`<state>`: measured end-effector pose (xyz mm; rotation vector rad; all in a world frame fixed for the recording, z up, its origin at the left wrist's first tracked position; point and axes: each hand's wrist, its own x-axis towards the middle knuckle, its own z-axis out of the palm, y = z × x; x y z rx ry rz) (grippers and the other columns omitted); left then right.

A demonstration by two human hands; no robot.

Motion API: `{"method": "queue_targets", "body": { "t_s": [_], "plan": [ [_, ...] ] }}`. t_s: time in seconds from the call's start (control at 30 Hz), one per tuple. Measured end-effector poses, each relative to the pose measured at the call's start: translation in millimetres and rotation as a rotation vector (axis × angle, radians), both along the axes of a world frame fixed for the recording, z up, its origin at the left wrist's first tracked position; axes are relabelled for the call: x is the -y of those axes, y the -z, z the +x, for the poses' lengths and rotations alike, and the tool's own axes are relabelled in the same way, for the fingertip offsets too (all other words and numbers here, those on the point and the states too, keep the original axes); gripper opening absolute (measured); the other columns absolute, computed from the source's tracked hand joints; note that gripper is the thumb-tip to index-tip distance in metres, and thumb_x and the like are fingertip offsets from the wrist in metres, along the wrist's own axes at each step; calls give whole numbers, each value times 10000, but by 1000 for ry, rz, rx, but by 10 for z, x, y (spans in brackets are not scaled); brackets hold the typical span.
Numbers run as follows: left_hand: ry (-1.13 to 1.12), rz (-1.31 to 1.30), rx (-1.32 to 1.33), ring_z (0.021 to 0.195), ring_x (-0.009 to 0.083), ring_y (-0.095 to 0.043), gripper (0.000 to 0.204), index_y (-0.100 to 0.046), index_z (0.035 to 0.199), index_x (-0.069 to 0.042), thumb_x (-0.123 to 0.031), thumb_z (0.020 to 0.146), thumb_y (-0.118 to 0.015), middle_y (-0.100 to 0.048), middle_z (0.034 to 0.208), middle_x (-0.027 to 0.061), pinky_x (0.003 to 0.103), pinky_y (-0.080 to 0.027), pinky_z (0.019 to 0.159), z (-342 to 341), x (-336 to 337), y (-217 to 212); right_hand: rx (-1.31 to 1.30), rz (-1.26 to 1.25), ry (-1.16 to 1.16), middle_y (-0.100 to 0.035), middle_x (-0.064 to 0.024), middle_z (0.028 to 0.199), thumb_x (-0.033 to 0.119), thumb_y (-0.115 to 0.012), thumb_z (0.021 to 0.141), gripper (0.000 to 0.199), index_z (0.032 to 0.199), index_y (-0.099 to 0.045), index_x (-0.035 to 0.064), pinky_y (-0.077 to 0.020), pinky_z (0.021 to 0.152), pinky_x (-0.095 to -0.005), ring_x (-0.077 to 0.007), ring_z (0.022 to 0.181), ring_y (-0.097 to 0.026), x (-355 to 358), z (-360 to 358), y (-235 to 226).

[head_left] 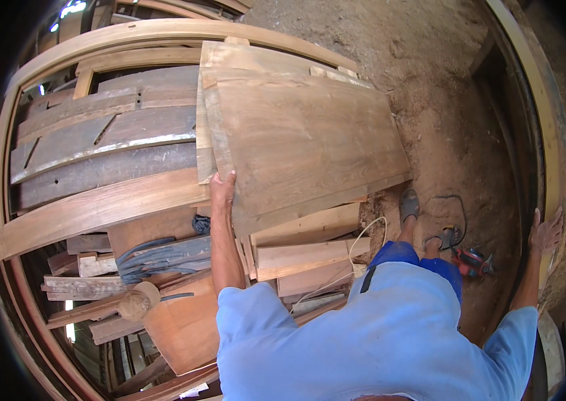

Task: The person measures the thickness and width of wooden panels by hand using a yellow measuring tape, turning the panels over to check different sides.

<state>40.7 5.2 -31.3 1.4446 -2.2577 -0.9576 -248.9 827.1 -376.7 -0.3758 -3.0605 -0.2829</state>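
My left hand (223, 187) grips the near left corner of a thin brown plywood sheet (309, 127), with the thumb on top. Most of its fingers are hidden at the edge. More thin sheets (204, 134) lie under this one, their left and far edges sticking out. Out to the right, my right hand (545, 230) rests on the edge of a long upright wooden frame (555, 160), its fingers stretched out over the wood. A large light-wood frame (102, 197) lies beneath the sheets on the left.
Stacked dark boards (109, 160) and offcuts (313, 257) fill the left side. Grey cloth (162, 257) and a tan cap (138, 301) lie on them. A pale cord (353, 250) hangs beside me. Near my feet, a red power tool (472, 262) sits on the dirt floor (423, 60).
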Motion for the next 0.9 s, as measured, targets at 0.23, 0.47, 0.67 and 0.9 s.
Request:
{"method": "queue_targets", "body": {
  "t_s": [0.23,0.47,0.67,0.9],
  "plan": [
    [31,-76,16,937,186,-664,328,-591,1173,73,-77,892,-668,-707,1065,137,313,-516,865,-42,-67,-32,31,20,2,-388,-129,1532,745,-435,910,840,1571,-241,265,-347,1093,-546,-359,1372,-423,21,13,-73],
    [16,-184,66,885,191,-669,327,-602,1105,74,-85,836,-701,-710,1014,154,324,-533,817,27,28,8,15,-21,6,-377,-117,1547,754,-438,903,852,1569,-244,260,-341,1103,-537,-354,1391,-410,0,-24,-73],
    [-29,-203,135,826,194,-666,287,-638,1030,66,-67,778,-668,-716,935,136,322,-534,783,-40,-49,-60,59,23,30,-370,-105,1554,778,-417,894,871,1571,-244,259,-319,1121,-533,-349,1406,-386,18,-21,-90],
    [-5,-166,108,842,184,-656,310,-627,1059,52,-40,764,-603,-710,969,117,305,-517,778,-76,-129,-102,51,21,20,-377,-107,1549,783,-418,891,876,1570,-254,255,-304,1128,-545,-356,1400,-378,118,1,-207]
  ]
}}
